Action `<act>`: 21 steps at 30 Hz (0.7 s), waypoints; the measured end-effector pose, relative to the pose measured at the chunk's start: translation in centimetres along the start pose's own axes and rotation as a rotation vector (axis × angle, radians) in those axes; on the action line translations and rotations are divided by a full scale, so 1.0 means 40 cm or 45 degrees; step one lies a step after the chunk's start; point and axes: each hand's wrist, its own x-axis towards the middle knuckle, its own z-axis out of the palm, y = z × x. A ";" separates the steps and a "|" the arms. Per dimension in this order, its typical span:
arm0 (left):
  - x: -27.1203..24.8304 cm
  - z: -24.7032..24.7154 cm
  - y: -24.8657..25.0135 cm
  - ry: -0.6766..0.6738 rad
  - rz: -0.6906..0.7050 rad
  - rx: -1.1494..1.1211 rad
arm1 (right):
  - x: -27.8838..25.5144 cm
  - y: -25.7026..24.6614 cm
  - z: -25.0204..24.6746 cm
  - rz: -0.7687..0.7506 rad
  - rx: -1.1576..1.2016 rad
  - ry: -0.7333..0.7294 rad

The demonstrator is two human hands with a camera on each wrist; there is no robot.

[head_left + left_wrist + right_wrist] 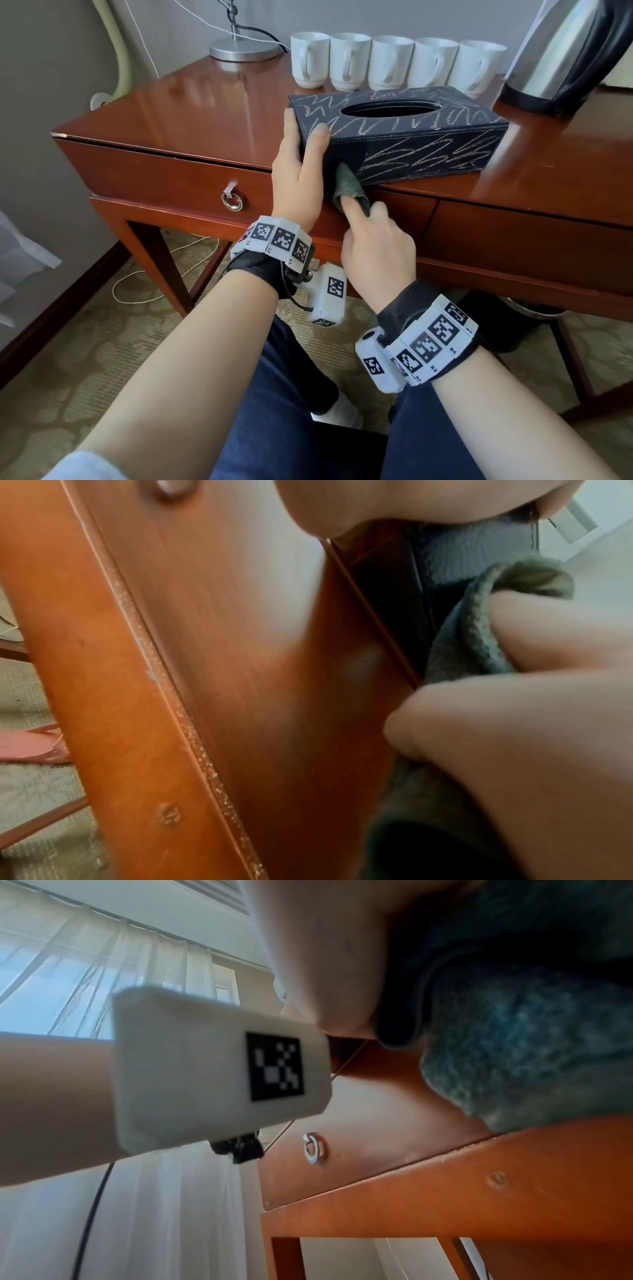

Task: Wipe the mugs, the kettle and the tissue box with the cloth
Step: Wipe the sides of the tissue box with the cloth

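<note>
While the left hand [297, 164] grips the tissue box's [404, 137] near corner at the desk [191, 113] edge, the right hand [376, 253] holds the cloth [347, 186], wrapped over its pointing finger, against the box's front.

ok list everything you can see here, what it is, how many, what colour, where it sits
tissue box: one, black with gold scribble marks, on the desk's front edge, its left end held
cloth: one, grey-green, wrapped over a fingertip, pressed on the box's front face
mugs: five, white, in a row behind the box
kettle: one, steel with black handle and base, back right of the desk
desk: one, glossy red-brown wood, with a drawer that has a metal ring pull
lamp base: one, silver, back left of the desk
cables: white, on the patterned carpet under the desk
left hand: grips the box's left end, thumb on top
right hand: holds the cloth, index finger extended into it
</note>
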 end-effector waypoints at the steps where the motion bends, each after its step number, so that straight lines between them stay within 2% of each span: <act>1: 0.000 -0.001 0.000 -0.004 -0.004 -0.012 | 0.003 -0.001 0.001 -0.016 -0.004 0.020; 7: -0.001 -0.003 0.001 -0.025 -0.010 -0.034 | 0.027 0.030 -0.016 0.064 -0.035 0.131; 17: 0.001 -0.009 -0.003 -0.050 -0.004 -0.035 | -0.007 0.024 0.029 -0.068 -0.101 -0.013; 21: 0.003 -0.009 -0.005 -0.051 -0.014 -0.041 | -0.011 0.064 0.030 0.000 -0.134 -0.007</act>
